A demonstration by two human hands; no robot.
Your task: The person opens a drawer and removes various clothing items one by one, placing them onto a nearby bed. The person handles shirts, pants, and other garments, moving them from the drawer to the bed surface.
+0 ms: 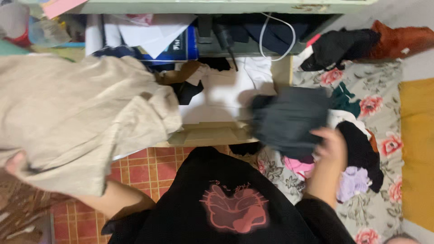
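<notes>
Black shirt (226, 203) over tiled floor (149, 169), floral sheet (384, 90)

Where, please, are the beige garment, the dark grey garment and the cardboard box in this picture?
beige garment (86, 117): head view, middle of the cloth.
dark grey garment (289, 119): head view, centre of the blurred cloth.
cardboard box (212, 134): head view, front flap.

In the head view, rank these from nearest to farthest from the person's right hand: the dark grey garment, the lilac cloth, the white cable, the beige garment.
From the right hand:
1. Dark grey garment, in its grip, just left of it.
2. Lilac cloth, below-right on the pile.
3. White cable, up under the table edge.
4. Beige garment, far left, held by the left hand.
</notes>
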